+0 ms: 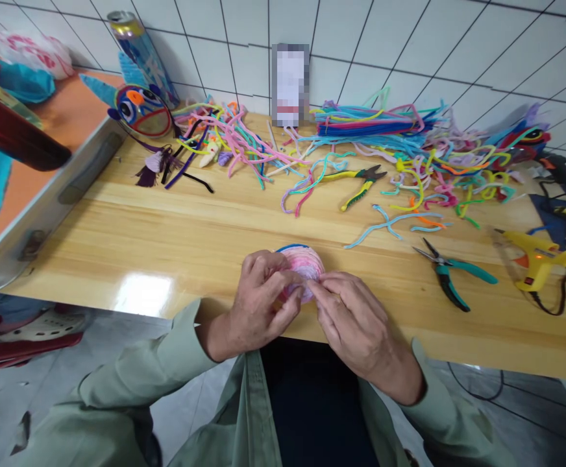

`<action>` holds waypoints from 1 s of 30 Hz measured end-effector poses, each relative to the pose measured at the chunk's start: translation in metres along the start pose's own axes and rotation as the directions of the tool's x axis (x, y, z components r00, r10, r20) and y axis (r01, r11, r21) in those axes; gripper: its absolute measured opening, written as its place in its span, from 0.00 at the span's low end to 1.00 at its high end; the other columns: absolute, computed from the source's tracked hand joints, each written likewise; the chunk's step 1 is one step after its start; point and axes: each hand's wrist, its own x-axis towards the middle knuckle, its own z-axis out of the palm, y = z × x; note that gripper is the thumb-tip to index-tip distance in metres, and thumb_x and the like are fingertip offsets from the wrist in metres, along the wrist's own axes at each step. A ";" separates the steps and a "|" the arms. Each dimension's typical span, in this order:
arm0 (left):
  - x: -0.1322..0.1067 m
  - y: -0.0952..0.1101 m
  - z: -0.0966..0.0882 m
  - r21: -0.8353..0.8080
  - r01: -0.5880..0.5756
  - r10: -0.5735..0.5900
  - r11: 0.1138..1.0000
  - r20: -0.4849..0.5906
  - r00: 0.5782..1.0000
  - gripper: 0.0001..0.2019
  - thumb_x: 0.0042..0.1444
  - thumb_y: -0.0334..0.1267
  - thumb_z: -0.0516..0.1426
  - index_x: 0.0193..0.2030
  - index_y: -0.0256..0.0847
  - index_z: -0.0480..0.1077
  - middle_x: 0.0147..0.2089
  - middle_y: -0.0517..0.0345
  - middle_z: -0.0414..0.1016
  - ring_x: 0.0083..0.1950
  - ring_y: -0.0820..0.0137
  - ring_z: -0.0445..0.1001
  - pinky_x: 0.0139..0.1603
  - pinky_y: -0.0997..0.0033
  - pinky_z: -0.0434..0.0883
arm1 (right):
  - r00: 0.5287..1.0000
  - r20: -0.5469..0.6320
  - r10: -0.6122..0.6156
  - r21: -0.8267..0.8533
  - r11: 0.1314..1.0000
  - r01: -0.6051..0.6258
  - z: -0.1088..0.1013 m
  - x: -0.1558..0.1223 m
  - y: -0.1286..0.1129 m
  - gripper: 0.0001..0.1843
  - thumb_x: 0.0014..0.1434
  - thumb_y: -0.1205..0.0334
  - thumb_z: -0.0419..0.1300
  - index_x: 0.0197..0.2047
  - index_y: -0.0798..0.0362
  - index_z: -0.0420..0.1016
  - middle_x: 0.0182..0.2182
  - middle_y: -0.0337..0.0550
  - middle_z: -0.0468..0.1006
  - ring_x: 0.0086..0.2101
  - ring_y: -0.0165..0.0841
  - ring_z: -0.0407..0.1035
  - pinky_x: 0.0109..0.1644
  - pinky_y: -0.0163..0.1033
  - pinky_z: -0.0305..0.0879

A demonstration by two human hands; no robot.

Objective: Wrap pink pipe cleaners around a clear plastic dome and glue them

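A round coiled disc of pink pipe cleaner with a blue outer edge point(307, 263) rests near the front edge of the wooden table point(166, 227). My left hand point(258, 298) grips its left side, fingers curled round the rim. My right hand point(351, 318) pinches the disc's lower right edge with thumb and fingertips. Both hands meet over the coil and hide its near half.
Teal-handled pliers point(451, 272) and a yellow glue gun point(536, 259) lie to the right. Yellow-handled pliers point(361, 181) sit among several loose pipe cleaners point(409, 149) at the back. A pipe-cleaner fish figure point(141, 110) and a can point(141, 55) stand back left.
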 end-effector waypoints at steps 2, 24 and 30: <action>-0.001 0.000 0.000 0.007 0.002 -0.003 1.000 0.005 1.000 0.07 0.69 0.34 0.58 0.53 0.45 0.69 0.50 0.52 0.73 0.52 0.60 0.72 0.54 0.56 0.68 | 1.000 0.002 0.015 -0.011 1.000 -0.015 -0.001 0.000 -0.002 0.22 0.66 0.80 0.58 0.60 0.56 0.76 0.44 0.53 0.83 0.48 0.42 0.81 0.55 0.50 0.83; 0.006 -0.002 -0.005 -0.008 -0.053 0.053 0.999 0.077 0.996 0.11 0.68 0.32 0.58 0.55 0.44 0.73 0.48 0.51 0.75 0.48 0.62 0.71 0.51 0.56 0.65 | 0.998 -0.025 0.051 -0.032 0.998 -0.052 0.001 0.003 -0.007 0.20 0.67 0.80 0.58 0.58 0.54 0.76 0.43 0.51 0.83 0.46 0.41 0.81 0.51 0.46 0.82; 0.008 -0.006 -0.010 -0.060 -0.075 0.082 0.995 0.125 0.989 0.15 0.66 0.32 0.57 0.58 0.42 0.72 0.49 0.50 0.75 0.52 0.60 0.73 0.53 0.56 0.67 | 0.998 -0.044 0.052 -0.035 0.998 -0.053 0.002 0.003 -0.003 0.20 0.66 0.80 0.59 0.57 0.53 0.77 0.42 0.50 0.83 0.46 0.40 0.81 0.51 0.45 0.82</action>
